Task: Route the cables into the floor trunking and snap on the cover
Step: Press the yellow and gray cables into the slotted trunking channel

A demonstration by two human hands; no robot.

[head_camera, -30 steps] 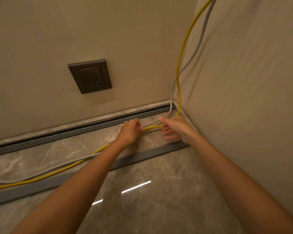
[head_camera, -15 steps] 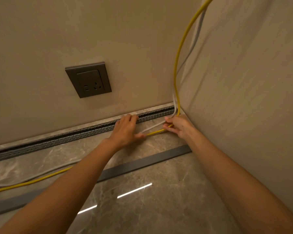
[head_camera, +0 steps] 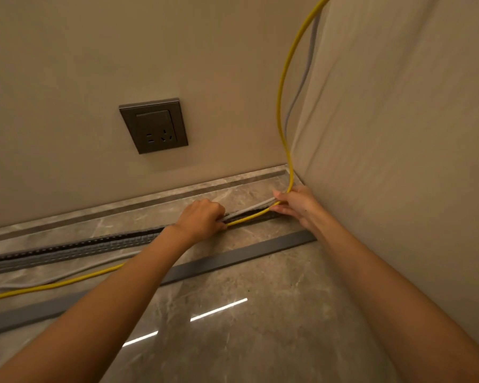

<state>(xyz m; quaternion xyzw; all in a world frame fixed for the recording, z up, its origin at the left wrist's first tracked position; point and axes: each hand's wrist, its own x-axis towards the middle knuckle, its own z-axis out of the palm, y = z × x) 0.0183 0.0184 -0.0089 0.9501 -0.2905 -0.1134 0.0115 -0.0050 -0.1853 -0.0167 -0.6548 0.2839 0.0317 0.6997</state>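
Observation:
A grey slotted floor trunking (head_camera: 75, 248) runs along the base of the back wall toward the corner. A yellow cable (head_camera: 281, 106) and a grey cable (head_camera: 302, 87) drop down the corner and run left over the floor. My left hand (head_camera: 202, 218) grips both cables over the trunking, fingers curled down. My right hand (head_camera: 295, 204) pinches the yellow cable near the corner, where it bends. Between my hands the two cables lie along the trunking's open channel. The long grey cover strip (head_camera: 233, 258) lies loose on the floor in front of the trunking.
A dark wall socket (head_camera: 154, 125) sits on the back wall above the trunking. A side wall (head_camera: 398, 134) closes in at the right. The marble floor (head_camera: 246, 327) has ceiling-light reflections. The cables trail off to the left edge.
My left hand went from lying flat by the trunking to curling onto the cables. My right hand pulled the cables tighter into the corner. The view has tilted down.

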